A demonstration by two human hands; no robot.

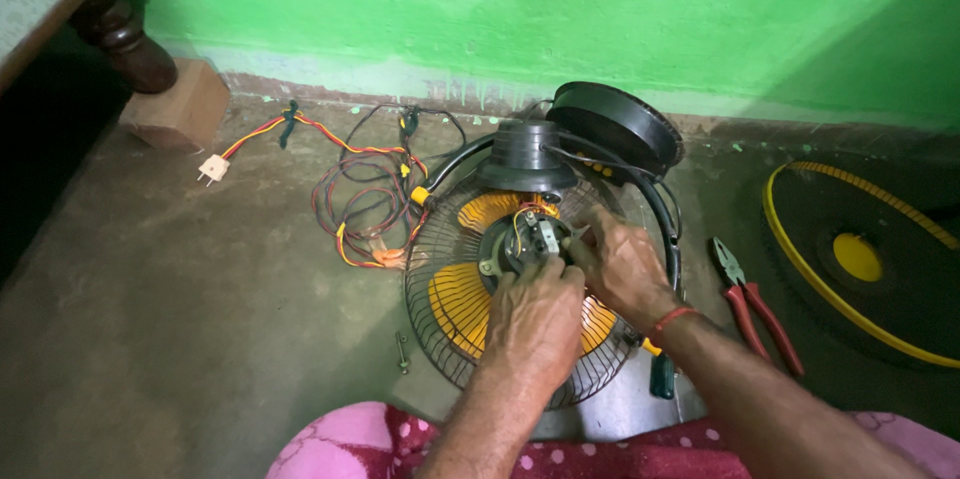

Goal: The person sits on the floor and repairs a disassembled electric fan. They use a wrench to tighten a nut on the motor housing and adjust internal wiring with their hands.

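A small table fan lies face down on the floor, its black wire grille [445, 314] over yellow blades [455, 294]. Both hands work at the exposed motor hub [530, 237] in the middle. My left hand [532, 319] rests on the grille with its fingertips at the hub's lower edge. My right hand [622, 264], a red thread around the wrist, pinches a small part at the hub's right side. What the fingers hold is hidden. The fan's black base [615, 124] and neck cover [527, 154] sit just behind the hub.
A tangle of red, yellow and black wires [365, 199] with a white plug [212, 170] lies left of the fan. Red-handled pliers [755, 304] lie to the right, beside a second grille with a yellow rim [790, 254]. A bolt [402, 351] lies near the grille. Wooden block and furniture leg stand at far left.
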